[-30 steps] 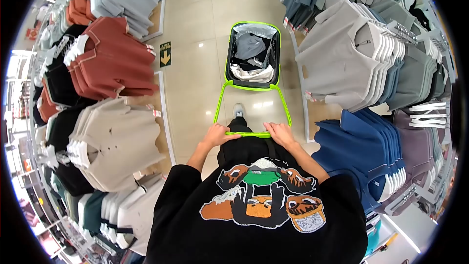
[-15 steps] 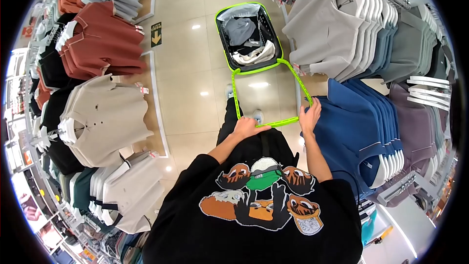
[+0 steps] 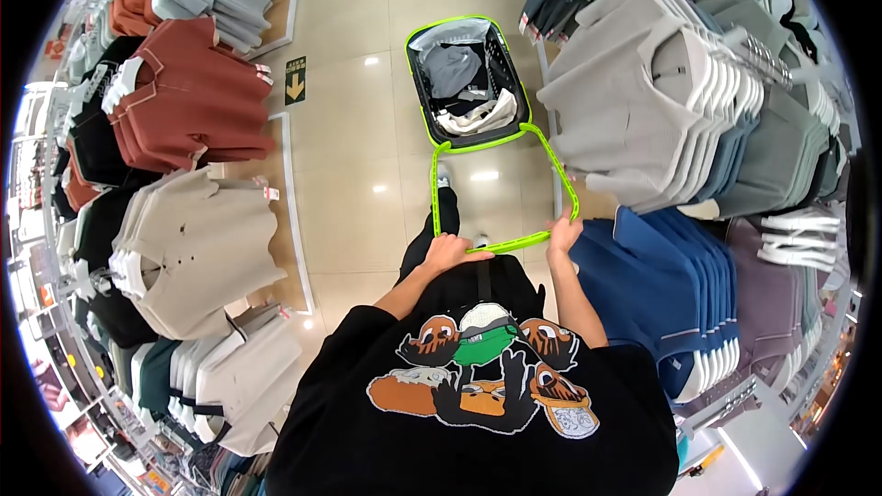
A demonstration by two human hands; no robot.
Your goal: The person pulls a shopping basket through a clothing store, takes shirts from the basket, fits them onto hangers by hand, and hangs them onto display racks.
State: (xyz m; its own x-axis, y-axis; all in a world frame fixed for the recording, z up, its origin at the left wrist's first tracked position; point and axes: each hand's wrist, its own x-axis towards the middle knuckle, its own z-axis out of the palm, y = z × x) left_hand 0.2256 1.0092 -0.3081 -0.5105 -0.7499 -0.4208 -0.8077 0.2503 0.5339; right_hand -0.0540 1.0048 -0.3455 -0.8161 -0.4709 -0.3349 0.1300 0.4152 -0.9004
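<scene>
A black shopping basket with a lime-green rim [image 3: 502, 55] is on the tiled floor ahead of me. Its long green handle [image 3: 435, 191] is swung out toward my body. My left hand [image 3: 450, 253] is closed round the near bar of the handle, toward its left end. Over at the near right corner, my right hand [image 3: 563, 233] grips the same handle. In the basket lie a dark grey garment [image 3: 450, 70] and a crumpled white garment [image 3: 489, 114]. A pale grey lining or cloth [image 3: 459, 31] shows at the far end.
Racks flank the aisle [image 3: 344, 129]. To the left hang rust-red shirts [image 3: 197, 96] and beige shirts [image 3: 202, 253]; to the right, light grey shirts [image 3: 616, 96] and blue shirts [image 3: 634, 285]. The blue ones hang close to my right arm. A floor arrow sign [image 3: 294, 81] is at left.
The racks have shifted in view as I move along the aisle, the basket staying ahead of me. My right hand has come slightly inward and closed more on the handle's corner.
</scene>
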